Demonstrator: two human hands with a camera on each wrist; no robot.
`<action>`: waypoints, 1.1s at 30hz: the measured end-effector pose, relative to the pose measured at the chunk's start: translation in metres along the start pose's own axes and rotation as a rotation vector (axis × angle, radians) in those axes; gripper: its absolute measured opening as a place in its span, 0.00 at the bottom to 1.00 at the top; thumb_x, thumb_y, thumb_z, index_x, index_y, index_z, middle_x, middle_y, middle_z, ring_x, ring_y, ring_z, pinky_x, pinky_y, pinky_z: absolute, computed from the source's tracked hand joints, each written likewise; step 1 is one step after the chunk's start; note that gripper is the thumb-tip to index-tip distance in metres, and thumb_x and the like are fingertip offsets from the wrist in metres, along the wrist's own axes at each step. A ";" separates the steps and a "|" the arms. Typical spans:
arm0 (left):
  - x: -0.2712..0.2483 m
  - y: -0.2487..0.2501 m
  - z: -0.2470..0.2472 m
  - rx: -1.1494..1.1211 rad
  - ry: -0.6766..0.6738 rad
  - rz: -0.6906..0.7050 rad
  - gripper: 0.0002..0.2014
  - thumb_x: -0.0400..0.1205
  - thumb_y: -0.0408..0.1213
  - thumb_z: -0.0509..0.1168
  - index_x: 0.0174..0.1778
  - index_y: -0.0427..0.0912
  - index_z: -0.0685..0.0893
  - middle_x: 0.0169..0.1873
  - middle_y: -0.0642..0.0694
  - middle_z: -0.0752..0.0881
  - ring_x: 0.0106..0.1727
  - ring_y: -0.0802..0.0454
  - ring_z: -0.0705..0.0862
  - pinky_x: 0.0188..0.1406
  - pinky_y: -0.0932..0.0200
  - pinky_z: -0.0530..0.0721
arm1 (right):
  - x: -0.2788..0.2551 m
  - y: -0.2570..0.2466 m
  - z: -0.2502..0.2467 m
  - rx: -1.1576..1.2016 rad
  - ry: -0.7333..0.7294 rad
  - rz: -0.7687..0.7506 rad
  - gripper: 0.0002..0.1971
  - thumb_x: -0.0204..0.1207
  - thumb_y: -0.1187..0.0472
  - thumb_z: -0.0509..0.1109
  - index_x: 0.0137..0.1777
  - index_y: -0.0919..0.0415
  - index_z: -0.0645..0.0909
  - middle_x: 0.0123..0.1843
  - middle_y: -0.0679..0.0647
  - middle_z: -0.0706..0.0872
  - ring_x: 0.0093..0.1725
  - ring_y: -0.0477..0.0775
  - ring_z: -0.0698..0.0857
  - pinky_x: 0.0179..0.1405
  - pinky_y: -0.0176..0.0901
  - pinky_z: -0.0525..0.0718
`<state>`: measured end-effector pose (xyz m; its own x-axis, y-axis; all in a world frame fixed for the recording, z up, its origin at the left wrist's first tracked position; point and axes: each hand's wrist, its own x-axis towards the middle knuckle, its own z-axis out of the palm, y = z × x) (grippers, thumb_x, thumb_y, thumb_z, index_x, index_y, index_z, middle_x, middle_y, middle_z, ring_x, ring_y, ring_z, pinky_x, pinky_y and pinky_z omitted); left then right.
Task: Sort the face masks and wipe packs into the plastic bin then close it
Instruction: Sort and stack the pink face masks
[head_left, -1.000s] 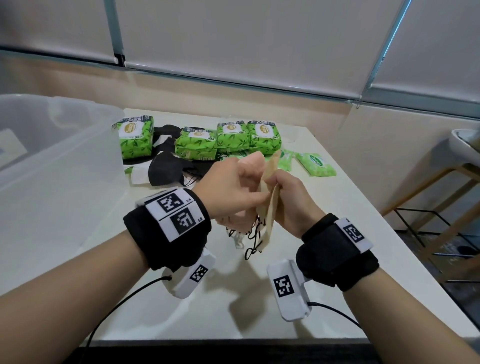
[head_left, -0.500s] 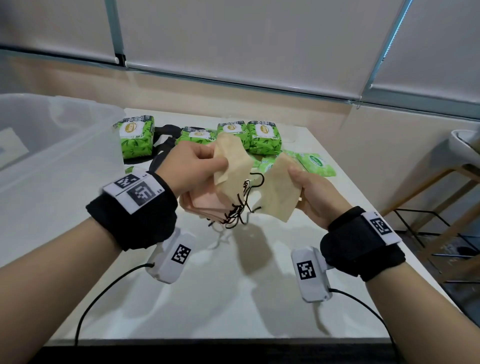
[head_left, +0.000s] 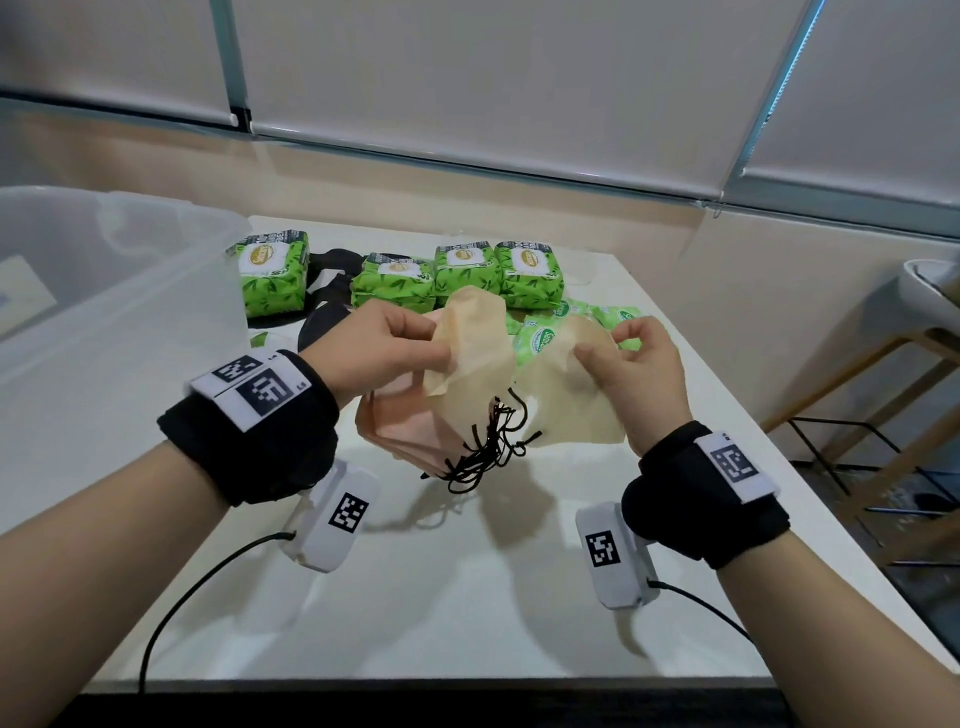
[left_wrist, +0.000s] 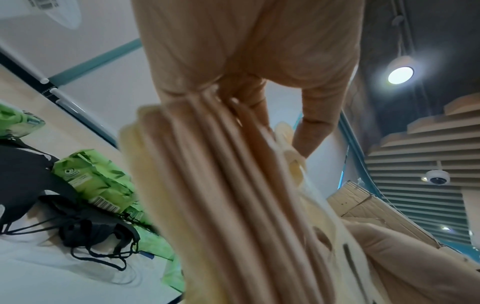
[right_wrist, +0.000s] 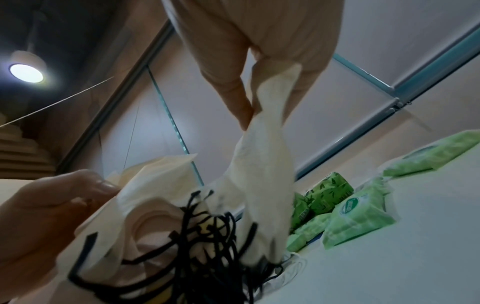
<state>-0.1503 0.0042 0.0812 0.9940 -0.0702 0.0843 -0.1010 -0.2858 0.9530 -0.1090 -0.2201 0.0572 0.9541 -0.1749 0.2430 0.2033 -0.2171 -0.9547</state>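
Above the table (head_left: 467, 597), our left hand (head_left: 374, 348) pinches a stack of tan and pink masks (head_left: 415, 421), and our right hand (head_left: 639, 374) pinches a single tan mask (head_left: 566, 410) just beside it. Wipe packs (head_left: 467, 270) lie behind; the plastic bin (head_left: 104, 291) stands at left.

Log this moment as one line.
left hand: grips beige face mask stack | right hand: pinches one beige mask | clear plastic bin: open
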 end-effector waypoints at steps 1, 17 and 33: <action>0.000 0.000 0.001 0.001 -0.004 -0.003 0.11 0.60 0.36 0.71 0.35 0.36 0.91 0.35 0.38 0.88 0.35 0.53 0.82 0.44 0.58 0.80 | -0.001 -0.002 0.000 0.004 0.004 -0.043 0.15 0.74 0.71 0.69 0.36 0.49 0.72 0.38 0.55 0.84 0.34 0.52 0.80 0.35 0.40 0.76; -0.003 -0.007 0.009 0.019 -0.174 0.012 0.10 0.64 0.37 0.73 0.40 0.43 0.92 0.37 0.42 0.91 0.37 0.52 0.86 0.43 0.60 0.84 | -0.015 -0.013 -0.003 0.134 -0.525 0.128 0.10 0.65 0.55 0.76 0.45 0.58 0.87 0.38 0.44 0.90 0.33 0.43 0.86 0.32 0.32 0.83; -0.005 0.013 -0.021 0.328 0.042 0.112 0.32 0.60 0.36 0.82 0.59 0.56 0.80 0.42 0.54 0.89 0.43 0.55 0.87 0.45 0.54 0.86 | 0.013 0.018 -0.022 -0.109 -0.026 0.050 0.13 0.66 0.60 0.80 0.30 0.53 0.78 0.32 0.50 0.81 0.31 0.48 0.77 0.36 0.44 0.76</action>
<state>-0.1553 0.0206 0.0993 0.9762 -0.0812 0.2010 -0.2108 -0.5710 0.7934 -0.0974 -0.2479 0.0472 0.9681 -0.1639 0.1893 0.1311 -0.3124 -0.9409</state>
